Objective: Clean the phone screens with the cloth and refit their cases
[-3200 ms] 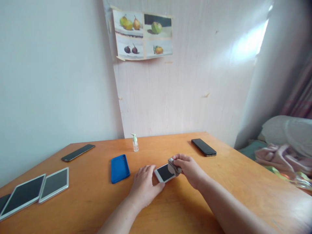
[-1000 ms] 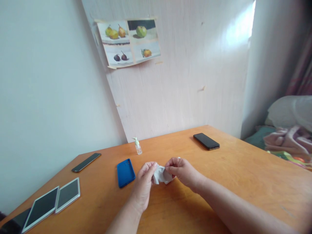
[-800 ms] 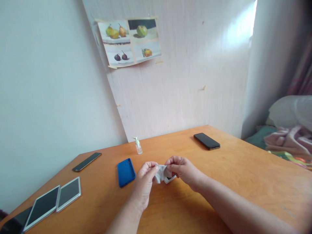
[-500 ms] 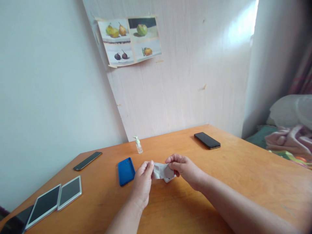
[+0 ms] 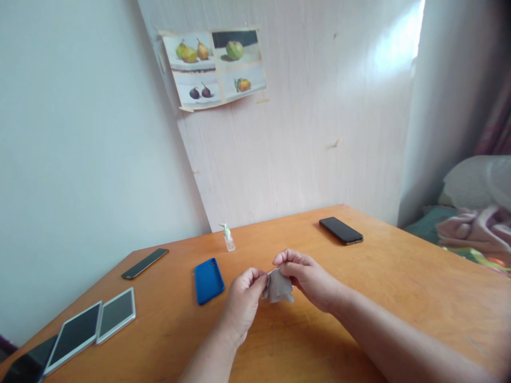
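Observation:
A small grey cloth (image 5: 280,288) hangs between my two hands, a little above the wooden table. My left hand (image 5: 244,302) pinches its left edge between thumb and fingers. At the upper right corner, my right hand (image 5: 309,277) is closed on the cloth, thumb against fingertips. A thin pale edge shows along the top of the cloth, but what lies behind it is mostly hidden. Left of my left hand, a blue phone case (image 5: 209,282) lies on the table, and a small clear pump bottle (image 5: 228,238) with a pale green top stands beyond it.
A black phone (image 5: 340,230) lies on the table (image 5: 399,287) at the back right. Leftward are a slim dark phone (image 5: 145,264), two white-framed devices (image 5: 116,315) and a dark glossy device (image 5: 30,361). Fruit pictures (image 5: 214,68) are taped to the board behind.
My left hand has moved right, closer to my right hand. The cloth, earlier stretched sideways, now hangs bunched, and the white object seen beneath it is mostly covered.

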`<act>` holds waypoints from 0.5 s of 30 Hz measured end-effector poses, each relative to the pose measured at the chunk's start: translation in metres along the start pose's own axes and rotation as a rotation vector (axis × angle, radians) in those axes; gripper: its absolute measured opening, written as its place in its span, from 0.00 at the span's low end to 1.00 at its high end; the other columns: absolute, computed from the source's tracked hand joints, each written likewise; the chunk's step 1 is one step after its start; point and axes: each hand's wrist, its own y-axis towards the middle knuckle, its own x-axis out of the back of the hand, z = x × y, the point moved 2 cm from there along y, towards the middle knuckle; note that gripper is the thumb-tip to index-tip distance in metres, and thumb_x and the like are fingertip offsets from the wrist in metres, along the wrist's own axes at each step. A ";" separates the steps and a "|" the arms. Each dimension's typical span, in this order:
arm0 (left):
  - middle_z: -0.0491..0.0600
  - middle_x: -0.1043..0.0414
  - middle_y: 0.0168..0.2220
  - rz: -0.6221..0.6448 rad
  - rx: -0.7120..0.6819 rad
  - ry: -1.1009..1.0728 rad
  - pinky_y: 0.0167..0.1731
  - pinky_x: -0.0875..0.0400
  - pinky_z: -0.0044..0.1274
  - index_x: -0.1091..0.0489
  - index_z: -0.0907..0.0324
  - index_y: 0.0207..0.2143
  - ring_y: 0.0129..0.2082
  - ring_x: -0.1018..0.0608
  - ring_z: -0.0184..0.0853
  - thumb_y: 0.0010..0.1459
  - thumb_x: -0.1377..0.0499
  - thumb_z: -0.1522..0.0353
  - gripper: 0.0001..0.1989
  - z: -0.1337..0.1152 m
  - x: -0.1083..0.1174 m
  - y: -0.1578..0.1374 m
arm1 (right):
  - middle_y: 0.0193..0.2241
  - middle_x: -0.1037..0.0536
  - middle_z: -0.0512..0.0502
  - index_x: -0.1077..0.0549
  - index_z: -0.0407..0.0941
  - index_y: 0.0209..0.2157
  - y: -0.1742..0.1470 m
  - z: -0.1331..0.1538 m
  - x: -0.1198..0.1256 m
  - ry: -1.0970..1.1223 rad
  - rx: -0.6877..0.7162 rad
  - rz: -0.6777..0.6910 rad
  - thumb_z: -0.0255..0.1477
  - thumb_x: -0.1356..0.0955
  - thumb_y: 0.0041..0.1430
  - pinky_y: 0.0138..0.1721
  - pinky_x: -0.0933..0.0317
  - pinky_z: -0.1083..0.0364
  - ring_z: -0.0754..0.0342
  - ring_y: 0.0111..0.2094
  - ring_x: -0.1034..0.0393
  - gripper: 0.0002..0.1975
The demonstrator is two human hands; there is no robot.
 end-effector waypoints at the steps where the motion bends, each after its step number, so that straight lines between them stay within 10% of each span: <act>1: 0.45 0.31 0.24 -0.030 0.001 0.000 0.30 0.39 0.21 0.30 0.60 0.26 0.26 0.32 0.30 0.51 0.35 0.58 0.14 0.000 0.002 0.001 | 0.20 0.31 0.55 0.30 0.45 0.34 0.000 0.001 0.000 0.003 -0.002 -0.006 0.28 0.33 0.48 0.26 0.47 0.58 0.59 0.21 0.40 0.09; 15: 0.45 0.28 0.26 0.086 0.077 -0.010 0.32 0.37 0.22 0.29 0.60 0.30 0.29 0.29 0.32 0.52 0.37 0.63 0.09 0.002 -0.004 -0.004 | 0.21 0.29 0.54 0.31 0.45 0.35 -0.003 0.000 -0.002 0.110 -0.030 0.045 0.28 0.32 0.48 0.27 0.45 0.57 0.58 0.22 0.38 0.10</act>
